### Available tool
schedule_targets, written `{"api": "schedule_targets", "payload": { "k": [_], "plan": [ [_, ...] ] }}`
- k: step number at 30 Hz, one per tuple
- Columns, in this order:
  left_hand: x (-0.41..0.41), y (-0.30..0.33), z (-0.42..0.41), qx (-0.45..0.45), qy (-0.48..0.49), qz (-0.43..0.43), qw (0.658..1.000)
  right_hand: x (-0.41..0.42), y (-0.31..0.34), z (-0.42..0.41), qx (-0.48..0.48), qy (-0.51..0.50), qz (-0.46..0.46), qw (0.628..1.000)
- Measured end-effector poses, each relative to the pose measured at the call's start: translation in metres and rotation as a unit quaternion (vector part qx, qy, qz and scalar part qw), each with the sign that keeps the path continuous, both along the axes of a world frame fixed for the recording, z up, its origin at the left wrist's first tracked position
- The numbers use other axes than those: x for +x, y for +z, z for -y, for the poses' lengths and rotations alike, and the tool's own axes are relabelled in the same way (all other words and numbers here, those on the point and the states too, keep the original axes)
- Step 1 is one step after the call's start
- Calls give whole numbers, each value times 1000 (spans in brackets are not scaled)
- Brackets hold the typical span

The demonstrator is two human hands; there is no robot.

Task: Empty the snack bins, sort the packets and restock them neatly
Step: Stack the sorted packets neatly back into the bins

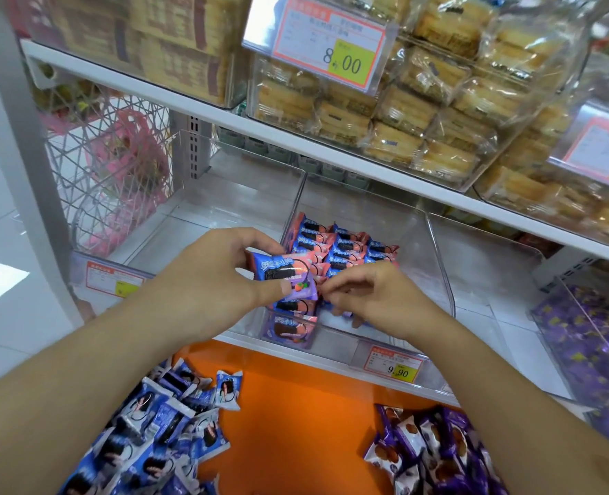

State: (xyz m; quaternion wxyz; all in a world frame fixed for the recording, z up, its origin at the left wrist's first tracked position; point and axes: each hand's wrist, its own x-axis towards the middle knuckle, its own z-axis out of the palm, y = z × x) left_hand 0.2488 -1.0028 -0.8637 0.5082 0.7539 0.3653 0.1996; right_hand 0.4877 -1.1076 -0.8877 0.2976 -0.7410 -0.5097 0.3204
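Note:
My left hand (220,269) grips a small stack of blue-and-pink cookie packets (283,276) just above the middle clear bin (435,266). In that bin stand neat rows of the same pink packets (345,248), and one lies flat at the front (290,328). My right hand (370,298) reaches into the bin with curled fingers pinching the edge of a packet beside the stack. The clear bin to the left (203,209) holds nothing that I can see.
On the orange ledge (295,423) below lie a heap of blue-and-white packets (160,434) at left and purple packets (435,455) at right. A bin of purple packets (588,355) stands far right. Bins of pastries (420,112) fill the upper shelf. Price tags (395,367) hang on the bins.

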Motion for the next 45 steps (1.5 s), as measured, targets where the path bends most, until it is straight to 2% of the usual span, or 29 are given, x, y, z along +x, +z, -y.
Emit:
{"api": "schedule_targets", "payload": {
  "k": [2, 5, 9, 11, 14, 16, 20, 22, 30, 37, 40, 42, 45],
  "plan": [
    [4, -3, 3, -10, -4, 5, 1000, -2, 14, 9, 58, -10, -58, 997],
    [12, -5, 11, -20, -25, 17, 999, -14, 32, 18, 97, 53, -136, 984],
    [19, -7, 21, 12, -61, 2, 998, -21, 34, 20, 147, 78, -11, 986],
    [19, -8, 21, 58, -33, 2, 998, -14, 35, 21, 143, 52, 8, 988],
    [12, -5, 16, 182, 23, -32, 982, 9, 27, 19, 119, -43, 76, 989],
    [10, -7, 12, 231, 16, -71, 970, 21, 13, 12, 87, -95, 146, 981],
    [11, -15, 12, 254, -44, -117, 959, 26, -15, -3, 37, -83, 191, 977],
    [11, -18, 11, 267, -43, -120, 955, 25, -24, -10, 21, -64, 215, 974],
    [12, -19, 11, 269, -36, -112, 956, 26, -37, -14, -7, -26, 294, 955],
    [11, -16, 12, 273, -40, -102, 956, 26, -30, -7, -1, -28, 278, 960],
    [6, -7, 20, 282, -59, -78, 954, 20, -17, 13, 35, -51, 255, 965],
    [3, -1, 32, 253, -94, -62, 961, 7, -5, 37, 87, -60, 240, 965],
    [1, -10, 54, 147, -170, -47, 973, -26, 9, 83, 152, -37, 167, 974]
  ]
}}
